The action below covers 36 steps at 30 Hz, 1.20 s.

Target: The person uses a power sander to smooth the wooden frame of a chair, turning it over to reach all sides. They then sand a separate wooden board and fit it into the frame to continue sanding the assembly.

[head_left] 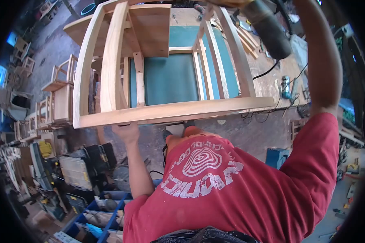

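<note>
Wooden frame (114,60) upper centre, over bench (267,85). Left hand (127,133) at near rail (174,110), fingers mostly hidden, grip unclear; right hand out of view. Best: brace rail firmly, keep black cord (267,73) clear of power tool (271,34).

Left hand (127,133): extended, fingers partly hidden | Right arm (325,60): raised, bent

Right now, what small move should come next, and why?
I'd probably firm up the left hand at the near rail before moving the dark cylindrical tool. Only that hand is visible at the wooden frame; the right hand is out of view. The tool is blurred beside the frame's right post, its black cord running toward it.
</note>
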### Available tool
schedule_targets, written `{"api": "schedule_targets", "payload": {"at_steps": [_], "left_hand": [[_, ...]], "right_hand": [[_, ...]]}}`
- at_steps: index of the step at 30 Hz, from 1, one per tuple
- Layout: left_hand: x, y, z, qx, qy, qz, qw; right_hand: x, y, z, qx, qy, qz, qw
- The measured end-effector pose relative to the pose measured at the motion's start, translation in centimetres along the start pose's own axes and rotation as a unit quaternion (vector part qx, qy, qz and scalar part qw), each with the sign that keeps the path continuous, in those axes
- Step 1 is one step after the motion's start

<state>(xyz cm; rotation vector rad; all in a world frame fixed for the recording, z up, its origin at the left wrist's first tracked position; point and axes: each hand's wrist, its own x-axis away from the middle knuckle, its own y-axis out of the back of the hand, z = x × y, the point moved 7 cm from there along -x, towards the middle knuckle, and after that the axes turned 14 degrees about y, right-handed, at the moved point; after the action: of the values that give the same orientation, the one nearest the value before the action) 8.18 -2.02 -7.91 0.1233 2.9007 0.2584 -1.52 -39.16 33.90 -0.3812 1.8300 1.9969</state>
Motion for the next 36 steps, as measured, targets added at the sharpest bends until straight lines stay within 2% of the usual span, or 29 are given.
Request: {"api": "schedule_targets", "payload": {"at_steps": [1, 3, 5, 6, 7, 9, 10, 11, 13, 15, 17, 19, 20, 25, 26, 27, 29, 30, 32, 33, 35, 36], "left_hand": [[-0.3, 0.0, 0.7, -0.044, 0.053, 0.025, 0.997], [-0.8, -0.1, 2.5, -0.099, 0.105, 0.049, 0.988], [-1.0, -0.6, 4.6, 0.081, 0.134, 0.152, 0.976], [-1.0, -0.7, 3.1, 0.132, 0.151, 0.124, 0.972], [-1.1, -0.7, 3.8, 0.123, 0.155, 0.118, 0.973], [-1.6, 0.5, 4.6, 0.123, 0.091, 0.097, 0.983], [-1.8, 0.0, 3.3, 0.060, 0.071, 0.094, 0.991], [-1.5, -1.0, 0.9, 0.054, 0.071, 0.092, 0.992], [0.0, -4.2, -4.7, 0.118, 0.113, 0.128, 0.978], [0.4, -6.5, -8.8, 0.120, 0.101, 0.148, 0.976], [0.6, -8.8, -11.9, 0.112, 0.124, 0.148, 0.975], [-0.5, -10.0, -15.8, 0.057, 0.126, 0.140, 0.980], [-1.3, -10.6, -17.5, 0.023, 0.131, 0.143, 0.981], [-7.8, -12.8, -23.1, 0.083, 0.141, 0.164, 0.973], [-12.0, -9.1, -22.5, 0.097, 0.150, 0.179, 0.968], [-14.4, -9.2, -22.3, 0.094, 0.152, 0.178, 0.968], [-17.8, -11.2, -21.6, 0.141, 0.230, 0.269, 0.924], [-18.6, -11.7, -21.6, 0.143, 0.226, 0.272, 0.924], [-19.1, -13.3, -21.5, 0.120, 0.245, 0.343, 0.899], [-20.4, -13.4, -20.8, 0.118, 0.244, 0.340, 0.900], [-22.6, -14.5, -18.9, 0.107, 0.286, 0.349, 0.886], [-22.8, -14.5, -18.3, 0.116, 0.293, 0.332, 0.889]], "right_hand": [[2.7, 2.3, -1.2, 0.004, -0.011, -0.025, 1.000], [7.9, 6.3, -4.6, 0.018, -0.046, -0.073, 0.996], [13.5, 9.3, -8.7, 0.026, -0.099, -0.106, 0.989], [16.8, 10.2, -10.7, 0.027, -0.124, -0.121, 0.984], [20.0, 10.6, -12.6, 0.027, -0.150, -0.132, 0.979], [26.9, 10.2, -15.5, 0.013, -0.211, -0.149, 0.966], [30.5, 9.7, -16.4, 0.001, -0.242, -0.161, 0.957], [33.8, 8.7, -16.9, -0.023, -0.265, -0.181, 0.947], [40.5, 6.5, -17.6, -0.081, -0.319, -0.217, 0.919], [47.0, 3.8, -18.1, -0.092, -0.375, -0.239, 0.891], [50.2, 1.3, -16.1, -0.068, -0.459, -0.208, 0.861], [53.5, -1.2, -15.2, -0.063, -0.461, -0.185, 0.866], [54.5, -2.1, -14.6, -0.042, -0.480, -0.160, 0.862], [57.9, -7.3, -13.0, -0.126, -0.533, -0.180, 0.817], [55.6, -8.6, -8.9, -0.133, -0.543, -0.172, 0.811], [55.4, -9.2, -8.9, -0.143, -0.553, -0.165, 0.804], [54.5, -9.9, -8.7, -0.148, -0.573, -0.147, 0.793], [54.1, -10.4, -8.7, -0.144, -0.558, -0.125, 0.808], [53.1, -11.5, -8.7, -0.145, -0.537, -0.085, 0.827], [52.7, -11.6, -8.2, -0.147, -0.535, -0.083, 0.828], [50.5, -12.4, -7.0, -0.136, -0.484, -0.017, 0.864], [49.8, -13.2, -6.3, -0.169, -0.485, -0.008, 0.858]]}}
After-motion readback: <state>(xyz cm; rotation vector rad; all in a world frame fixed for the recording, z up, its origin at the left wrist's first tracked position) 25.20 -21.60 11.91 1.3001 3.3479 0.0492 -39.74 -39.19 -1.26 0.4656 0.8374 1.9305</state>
